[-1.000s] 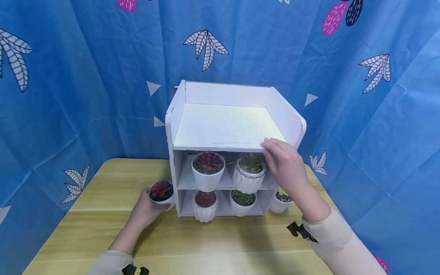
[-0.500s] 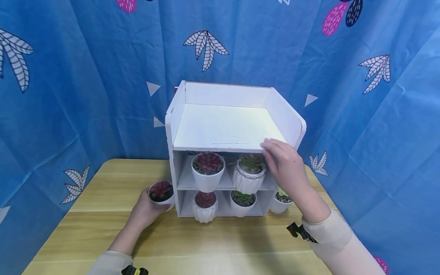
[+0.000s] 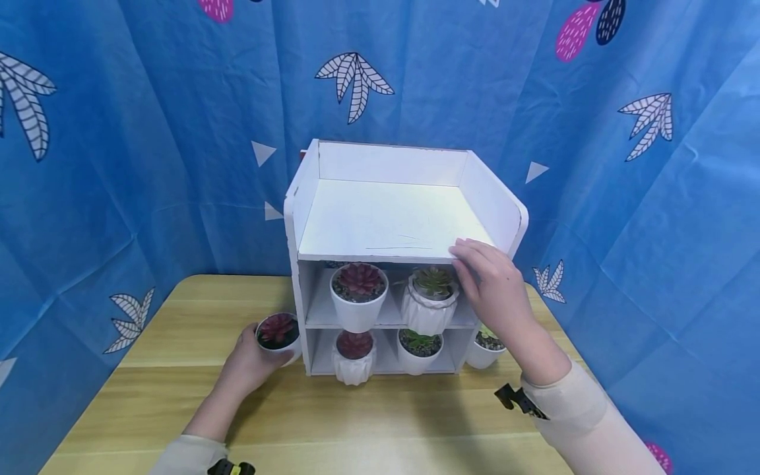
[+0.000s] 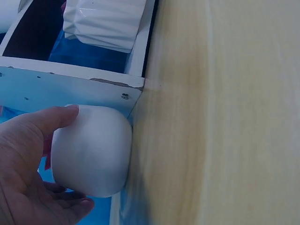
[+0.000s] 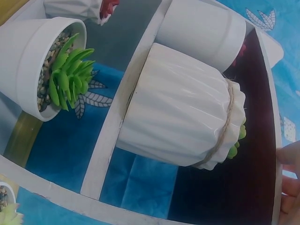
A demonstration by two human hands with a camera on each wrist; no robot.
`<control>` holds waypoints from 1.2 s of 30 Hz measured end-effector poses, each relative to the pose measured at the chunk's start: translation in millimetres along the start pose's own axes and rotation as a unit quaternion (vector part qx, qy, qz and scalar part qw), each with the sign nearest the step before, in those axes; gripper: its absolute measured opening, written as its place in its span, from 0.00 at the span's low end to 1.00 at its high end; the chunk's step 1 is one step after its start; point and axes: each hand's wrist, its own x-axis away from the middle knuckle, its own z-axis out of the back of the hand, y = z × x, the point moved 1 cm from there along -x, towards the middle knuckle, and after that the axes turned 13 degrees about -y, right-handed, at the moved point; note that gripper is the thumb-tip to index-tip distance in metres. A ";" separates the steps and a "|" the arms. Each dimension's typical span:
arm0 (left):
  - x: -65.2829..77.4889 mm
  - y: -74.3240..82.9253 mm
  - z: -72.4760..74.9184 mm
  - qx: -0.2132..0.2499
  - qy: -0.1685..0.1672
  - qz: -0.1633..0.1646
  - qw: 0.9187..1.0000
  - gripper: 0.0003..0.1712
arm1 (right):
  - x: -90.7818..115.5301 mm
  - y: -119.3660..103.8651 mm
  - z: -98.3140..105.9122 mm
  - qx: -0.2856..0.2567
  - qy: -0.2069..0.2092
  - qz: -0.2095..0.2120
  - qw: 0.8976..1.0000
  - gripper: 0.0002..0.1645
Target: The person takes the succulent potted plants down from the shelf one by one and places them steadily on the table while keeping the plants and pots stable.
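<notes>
My left hand (image 3: 252,363) grips a smooth white pot (image 4: 93,150) with a red succulent (image 3: 277,328), on the wooden table against the left side of a white shelf unit (image 3: 392,214). In the left wrist view, thumb and fingers curl around the pot. My right hand (image 3: 493,277) pinches the front edge of the top board near its right end, thumb below, fingers above. Under that board stand a white pot with a red succulent (image 3: 359,297) and a ribbed, twine-tied pot (image 5: 183,108) with a green succulent.
On the bottom level stand a ribbed pot with a red plant (image 3: 354,356) and a smooth pot with a green plant (image 3: 419,351). Another potted succulent (image 3: 485,346) is right of the shelf, partly behind my right arm. A blue patterned curtain (image 3: 196,132) hangs behind.
</notes>
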 end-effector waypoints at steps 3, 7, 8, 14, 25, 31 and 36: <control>1.4 3.1 2.1 -0.012 0.004 0.003 1.000 0.65 | 0.0 0.2 -0.2 0.000 0.000 -0.001 1.000 0.15; 3.8 8.9 5.8 -0.029 0.021 -0.004 0.999 0.65 | 0.1 0.4 -0.4 0.000 -0.001 -0.003 1.000 0.15; 4.2 10.3 6.7 -0.033 0.026 -0.008 0.999 0.64 | 0.1 0.3 -0.3 0.000 -0.002 -0.004 1.000 0.15; 6.8 17.9 10.4 -0.060 0.049 -0.018 0.997 0.60 | 0.1 -0.3 0.5 0.002 -0.002 -0.007 1.000 0.15; 11.2 34.8 20.4 -0.076 0.123 -0.069 0.987 0.43 | -0.7 -0.8 1.1 0.002 -0.001 -0.004 1.000 0.15; 14.7 47.9 25.8 -0.085 0.143 -0.077 0.983 0.40 | -0.9 -0.1 0.4 0.002 -0.004 -0.004 1.000 0.15; 18.6 63.2 31.5 -0.086 0.163 -0.097 0.978 0.38 | -0.4 0.4 -0.5 0.003 -0.007 -0.006 1.000 0.15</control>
